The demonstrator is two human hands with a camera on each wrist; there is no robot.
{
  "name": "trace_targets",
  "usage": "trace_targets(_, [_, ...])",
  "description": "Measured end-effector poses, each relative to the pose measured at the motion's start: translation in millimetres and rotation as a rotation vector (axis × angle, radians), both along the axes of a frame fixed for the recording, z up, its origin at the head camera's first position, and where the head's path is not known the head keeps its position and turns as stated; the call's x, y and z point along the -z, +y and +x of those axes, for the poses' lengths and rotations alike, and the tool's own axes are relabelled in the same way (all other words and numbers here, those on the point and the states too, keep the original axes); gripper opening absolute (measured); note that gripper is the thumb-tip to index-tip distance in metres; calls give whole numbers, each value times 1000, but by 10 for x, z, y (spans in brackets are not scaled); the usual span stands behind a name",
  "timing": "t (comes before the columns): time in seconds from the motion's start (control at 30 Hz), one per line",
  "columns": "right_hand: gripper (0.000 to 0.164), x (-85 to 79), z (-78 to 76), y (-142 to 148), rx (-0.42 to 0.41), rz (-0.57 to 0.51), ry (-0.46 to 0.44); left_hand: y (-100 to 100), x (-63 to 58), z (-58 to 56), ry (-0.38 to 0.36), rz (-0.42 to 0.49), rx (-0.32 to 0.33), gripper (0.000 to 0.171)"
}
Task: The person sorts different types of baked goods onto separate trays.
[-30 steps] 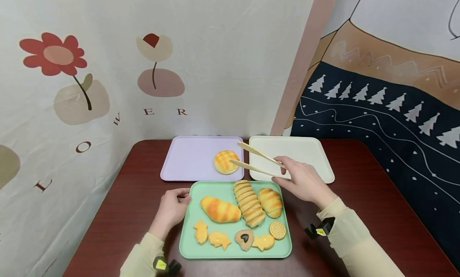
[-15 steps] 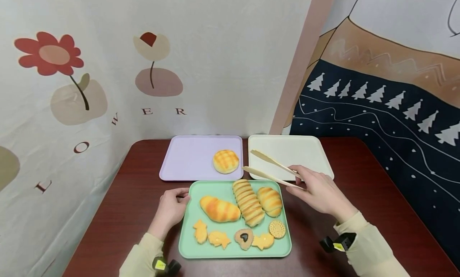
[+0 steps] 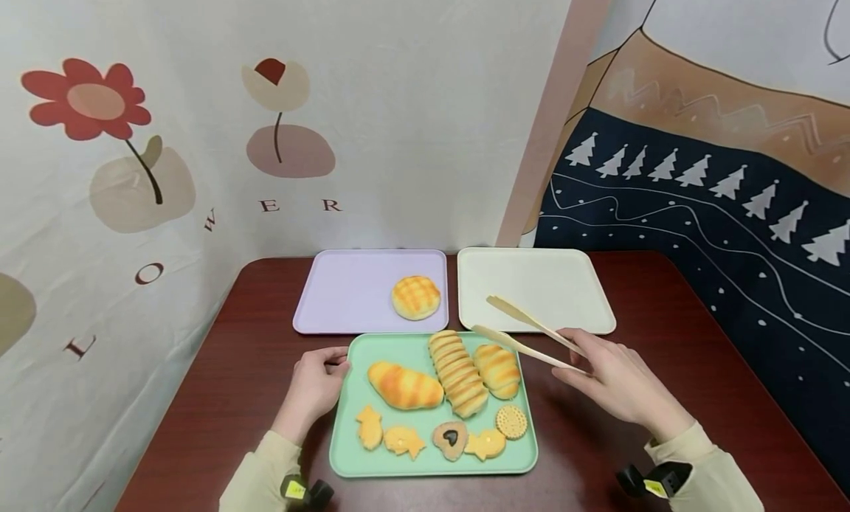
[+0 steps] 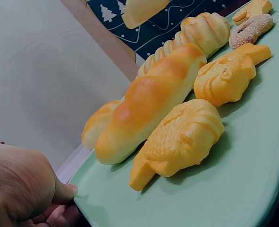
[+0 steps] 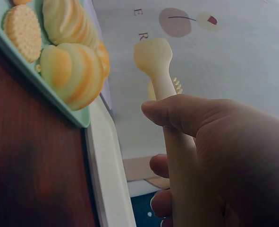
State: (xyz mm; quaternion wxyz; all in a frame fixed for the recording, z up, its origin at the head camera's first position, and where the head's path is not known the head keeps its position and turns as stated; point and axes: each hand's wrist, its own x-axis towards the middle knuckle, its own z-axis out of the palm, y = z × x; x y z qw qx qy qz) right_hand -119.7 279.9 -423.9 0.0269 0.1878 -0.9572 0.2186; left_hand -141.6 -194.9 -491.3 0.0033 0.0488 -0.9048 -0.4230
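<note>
My left hand [image 3: 318,380] grips the green tray [image 3: 352,460] at its upper left edge; the left wrist view shows the thumb on the rim and the fingers curled beneath. My right hand [image 3: 619,375] holds pale tongs [image 3: 531,322], their arms apart with nothing between the tips, above the right side of the green tray and the white tray's front edge. On the green tray lie a smooth oblong bread [image 3: 405,386], a long ridged bread [image 3: 458,374] and a striped roll [image 3: 498,371]. Along its front are fish-shaped cookies [image 3: 404,441], a heart cookie [image 3: 451,440] and a round biscuit [image 3: 511,422].
Behind the green tray stands a purple tray [image 3: 345,291] with a round crosshatched bun [image 3: 415,298] at its right. Beside it is a white tray [image 3: 571,276]. All three trays are on a dark red-brown table [image 3: 226,394], backed by a printed curtain [image 3: 412,113].
My right hand and the tongs have moved right and toward me, away from the bun on the purple tray. My left hand stays at the green tray's edge.
</note>
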Motion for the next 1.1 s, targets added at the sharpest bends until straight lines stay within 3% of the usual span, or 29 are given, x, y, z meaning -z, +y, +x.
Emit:
trace_targets(0.5, [46, 129, 287, 35, 38, -34, -79, 4, 2, 0, -1, 2, -5, 26])
trace_targets(1.1, [50, 132, 476, -10, 115, 43, -198, 12, -18, 4, 9, -5, -2, 26])
